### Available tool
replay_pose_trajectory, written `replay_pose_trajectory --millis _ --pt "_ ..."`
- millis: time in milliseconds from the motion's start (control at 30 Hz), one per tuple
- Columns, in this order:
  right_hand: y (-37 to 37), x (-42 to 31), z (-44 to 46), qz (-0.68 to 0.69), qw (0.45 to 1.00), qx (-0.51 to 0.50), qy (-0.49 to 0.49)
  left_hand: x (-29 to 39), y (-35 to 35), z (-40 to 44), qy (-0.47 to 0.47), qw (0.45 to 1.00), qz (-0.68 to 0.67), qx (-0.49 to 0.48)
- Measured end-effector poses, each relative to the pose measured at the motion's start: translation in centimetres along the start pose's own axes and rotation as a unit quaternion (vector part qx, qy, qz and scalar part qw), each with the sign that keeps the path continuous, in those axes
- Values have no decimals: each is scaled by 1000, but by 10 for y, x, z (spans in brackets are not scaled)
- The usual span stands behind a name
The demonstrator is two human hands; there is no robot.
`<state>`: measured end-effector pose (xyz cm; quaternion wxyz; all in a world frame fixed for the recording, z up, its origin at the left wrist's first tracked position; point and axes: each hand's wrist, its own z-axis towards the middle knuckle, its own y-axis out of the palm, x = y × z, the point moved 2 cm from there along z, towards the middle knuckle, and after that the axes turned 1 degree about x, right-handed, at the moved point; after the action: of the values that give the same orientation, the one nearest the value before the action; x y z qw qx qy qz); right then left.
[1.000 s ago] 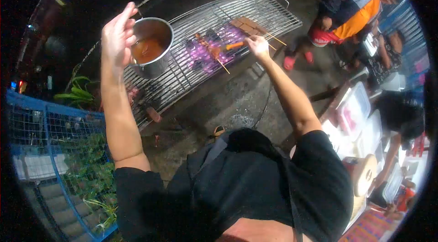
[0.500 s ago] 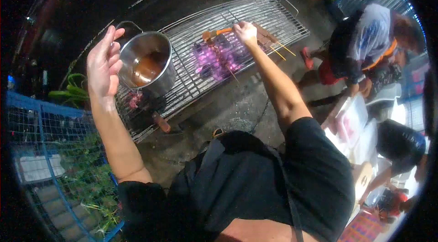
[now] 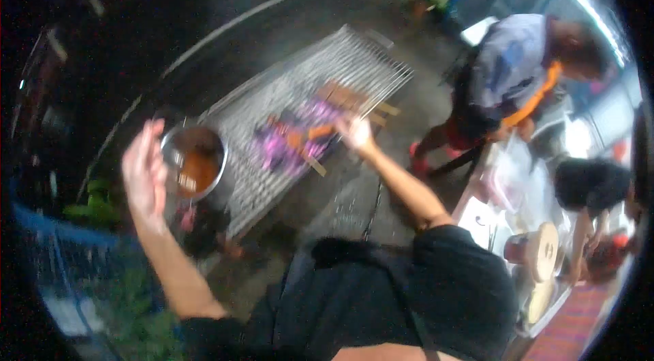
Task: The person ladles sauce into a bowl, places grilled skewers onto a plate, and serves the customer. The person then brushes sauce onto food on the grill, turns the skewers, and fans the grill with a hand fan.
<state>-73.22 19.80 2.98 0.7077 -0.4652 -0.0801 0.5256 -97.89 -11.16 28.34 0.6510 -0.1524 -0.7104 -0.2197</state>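
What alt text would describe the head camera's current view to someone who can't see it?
A person's right hand holds an orange-handled tool at a skewer on a long metal grill, where coals glow purple. The left hand is beside a metal pot of orange-brown liquid; blur hides whether it grips the pot.

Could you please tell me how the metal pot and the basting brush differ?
The metal pot is wide and round; the basting brush is long and slim. The pot is silvery with brown liquid inside; the brush looks orange. The pot is beside the left hand, the brush in the right hand. Both look blurred.
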Motion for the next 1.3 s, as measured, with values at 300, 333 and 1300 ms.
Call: replay_pose_trajectory --millis 300,333,1300 --pt "110 -97 509 330 922 -64 194 66 53 512 -81 990 5 -112" --pt "110 -118 558 320 930 -72 165 71 68 551 -77 988 -3 -131" --pt "207 124 378 -160 957 -189 151 46 65 491 -87 995 -27 -43"
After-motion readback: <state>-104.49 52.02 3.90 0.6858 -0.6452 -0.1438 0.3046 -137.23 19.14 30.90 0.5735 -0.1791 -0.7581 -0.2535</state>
